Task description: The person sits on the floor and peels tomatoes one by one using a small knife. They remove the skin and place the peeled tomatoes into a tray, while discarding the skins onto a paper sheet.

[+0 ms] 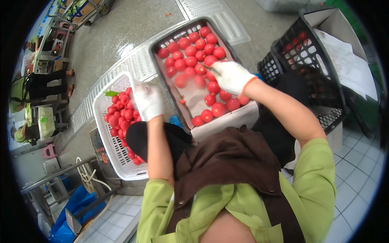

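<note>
My right hand (232, 77), in a white glove, grips a thin dark tool (211, 69), perhaps a small knife, above a black plastic crate (162, 77). Round red vegetables (190, 51) that look like radishes cover much of the crate's pale liner (194, 101); two near its middle are blurred. To the left, a white plastic basket (101, 121) holds a heap of smaller-looking red radishes (121, 114) and a green leaf (111, 93). My left hand (148, 101), also gloved and blurred by motion, is over that basket's right side. Whether its fingers hold anything is unclear.
Stacked black crates (322, 63) with paper and more red vegetables stand at my right. A metal drain grate (130, 65) crosses the wet floor. Metal rails (60, 174) and a looped hose (88, 176) lie lower left. Other people (39, 86) work at the far left.
</note>
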`<act>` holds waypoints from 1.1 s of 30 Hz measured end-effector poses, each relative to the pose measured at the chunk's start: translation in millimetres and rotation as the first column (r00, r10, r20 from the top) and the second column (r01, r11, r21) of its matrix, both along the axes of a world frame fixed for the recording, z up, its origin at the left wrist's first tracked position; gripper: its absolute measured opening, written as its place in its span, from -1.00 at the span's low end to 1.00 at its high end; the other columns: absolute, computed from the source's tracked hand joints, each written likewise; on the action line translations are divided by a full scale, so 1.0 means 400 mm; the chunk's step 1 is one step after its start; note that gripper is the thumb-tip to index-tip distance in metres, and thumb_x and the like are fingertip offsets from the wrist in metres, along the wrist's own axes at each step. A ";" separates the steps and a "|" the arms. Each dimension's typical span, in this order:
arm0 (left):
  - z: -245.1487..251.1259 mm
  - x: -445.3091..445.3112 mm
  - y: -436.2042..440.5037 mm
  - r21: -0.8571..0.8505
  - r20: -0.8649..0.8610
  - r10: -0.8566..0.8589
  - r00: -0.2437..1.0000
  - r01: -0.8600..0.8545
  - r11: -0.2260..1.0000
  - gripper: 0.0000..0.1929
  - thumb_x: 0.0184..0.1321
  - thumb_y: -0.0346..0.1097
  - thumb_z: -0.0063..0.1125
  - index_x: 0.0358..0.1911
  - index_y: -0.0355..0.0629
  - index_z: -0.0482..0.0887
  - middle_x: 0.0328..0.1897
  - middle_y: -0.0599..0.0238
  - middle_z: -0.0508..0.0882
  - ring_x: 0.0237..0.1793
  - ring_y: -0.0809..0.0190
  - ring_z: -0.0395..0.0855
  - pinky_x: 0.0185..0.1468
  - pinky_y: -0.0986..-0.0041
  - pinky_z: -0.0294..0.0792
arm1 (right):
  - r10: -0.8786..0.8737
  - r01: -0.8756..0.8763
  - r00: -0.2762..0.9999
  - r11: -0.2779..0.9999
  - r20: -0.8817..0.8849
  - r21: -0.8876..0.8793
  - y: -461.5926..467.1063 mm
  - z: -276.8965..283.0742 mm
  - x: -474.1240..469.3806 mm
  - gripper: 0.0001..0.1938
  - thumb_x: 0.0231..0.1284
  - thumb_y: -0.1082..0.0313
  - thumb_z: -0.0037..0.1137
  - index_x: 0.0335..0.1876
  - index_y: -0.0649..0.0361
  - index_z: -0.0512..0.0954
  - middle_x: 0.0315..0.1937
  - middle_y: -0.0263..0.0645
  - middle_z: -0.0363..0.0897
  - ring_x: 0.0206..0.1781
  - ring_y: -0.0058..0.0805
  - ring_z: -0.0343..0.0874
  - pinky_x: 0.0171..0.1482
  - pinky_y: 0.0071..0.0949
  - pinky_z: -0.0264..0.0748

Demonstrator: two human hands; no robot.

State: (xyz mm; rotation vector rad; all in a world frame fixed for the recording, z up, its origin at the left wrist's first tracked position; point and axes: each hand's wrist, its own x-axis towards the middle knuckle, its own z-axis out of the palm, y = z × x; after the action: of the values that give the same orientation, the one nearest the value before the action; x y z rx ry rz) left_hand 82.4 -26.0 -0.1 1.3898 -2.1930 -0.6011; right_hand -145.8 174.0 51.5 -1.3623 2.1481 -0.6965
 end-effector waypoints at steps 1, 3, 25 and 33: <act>-0.074 -0.067 0.044 -0.051 -0.106 -0.176 0.979 0.171 0.984 -0.78 0.03 -0.29 0.08 -0.27 -0.22 0.62 -0.34 -0.07 0.62 -0.22 -0.10 0.61 -0.05 0.16 0.43 | -0.026 0.026 0.999 0.999 -0.017 -0.022 0.000 0.003 -0.016 -0.72 0.25 0.24 -0.06 0.00 0.17 0.50 -0.19 0.10 0.57 -0.06 0.07 0.54 -0.02 -0.14 0.46; -0.197 -0.144 0.145 0.376 0.231 -0.389 0.892 0.287 0.881 -0.62 0.06 -0.15 0.16 -0.05 -0.15 0.62 -0.17 0.00 0.69 -0.11 -0.05 0.67 0.03 0.26 0.46 | -0.074 0.074 0.997 0.997 0.001 -0.025 0.003 0.002 -0.027 -0.72 0.27 0.24 -0.09 0.01 0.11 0.50 -0.20 0.11 0.57 -0.09 0.09 0.54 -0.04 -0.14 0.47; 0.004 -0.133 0.143 0.783 -0.527 0.518 0.674 0.621 -0.012 -0.60 0.24 0.05 -0.13 -0.15 -0.13 0.54 -0.40 0.11 0.61 -0.78 0.12 0.38 -0.84 0.55 0.02 | 0.220 -0.222 0.971 0.975 -0.092 -0.007 0.014 0.055 0.117 -0.81 0.17 0.33 -0.07 -0.17 0.13 0.55 -0.37 -0.03 0.62 -0.32 -0.05 0.64 -0.29 -0.10 0.55; 0.011 -0.128 0.165 0.866 -0.495 0.462 0.736 0.465 0.187 -0.62 0.23 0.04 -0.10 -0.26 -0.15 0.55 -0.50 0.11 0.60 -0.80 0.24 0.36 -0.85 0.59 0.05 | 0.193 -0.177 0.963 0.979 -0.189 0.099 0.023 0.034 0.142 -0.82 0.10 0.40 -0.08 -0.24 0.21 0.56 -0.35 0.00 0.64 -0.27 -0.04 0.65 -0.21 -0.11 0.55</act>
State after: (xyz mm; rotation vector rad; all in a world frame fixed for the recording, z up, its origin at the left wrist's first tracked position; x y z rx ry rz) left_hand 31.3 40.1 4.2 1.2059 -0.9258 -2.4532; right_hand -89.0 183.3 65.2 -1.6222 2.1354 -0.4115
